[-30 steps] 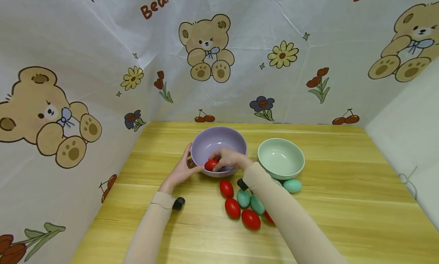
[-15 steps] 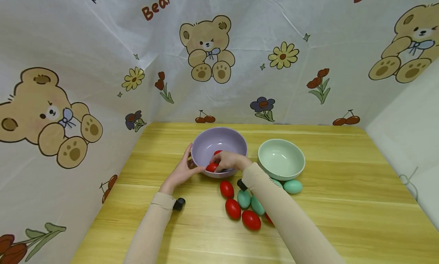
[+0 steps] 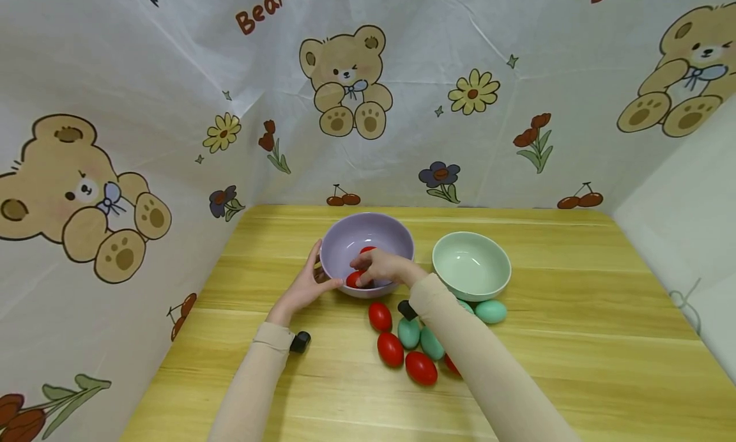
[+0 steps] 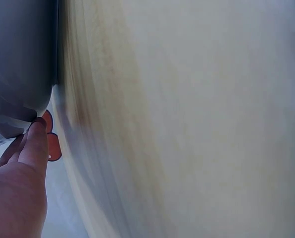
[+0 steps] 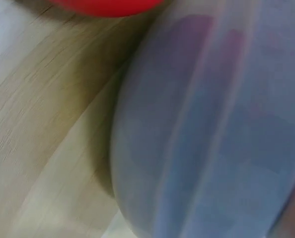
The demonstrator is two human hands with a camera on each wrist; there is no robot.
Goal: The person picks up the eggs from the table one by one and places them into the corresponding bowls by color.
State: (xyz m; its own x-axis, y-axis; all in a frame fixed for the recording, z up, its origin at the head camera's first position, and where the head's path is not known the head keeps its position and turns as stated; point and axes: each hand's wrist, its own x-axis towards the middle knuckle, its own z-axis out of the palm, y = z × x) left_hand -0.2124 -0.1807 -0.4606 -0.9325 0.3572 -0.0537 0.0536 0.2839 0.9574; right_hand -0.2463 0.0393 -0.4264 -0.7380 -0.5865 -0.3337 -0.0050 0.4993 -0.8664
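In the head view, my left hand (image 3: pixel 305 287) holds the purple bowl (image 3: pixel 339 237) at its near left side, thumb at the front rim and fingers along the outside wall. The left wrist view shows the fingers (image 4: pixel 33 148) touching the bowl's outer wall (image 4: pixel 18 59). My right hand (image 3: pixel 382 266) is inside the bowl, its index finger apart from the thumb. One red egg (image 3: pixel 353 279) lies by the thumb at the near wall; another red egg (image 3: pixel 368 248) shows partly behind the fingers. The right wrist view is filled mostly by the bowl's outside (image 5: pixel 197 139).
A pale green bowl (image 3: pixel 471 266) stands to the right. Several loose eggs lie on the wooden table (image 3: pixel 322 391) in front of the bowls, among them a red egg (image 3: pixel 421 368) and a mint egg (image 3: pixel 490 312). My right forearm covers part of this group.
The right fingers have loosened from the red egg and spread apart inside the bowl. A second red egg has come into sight behind them. My left hand stays on the bowl.
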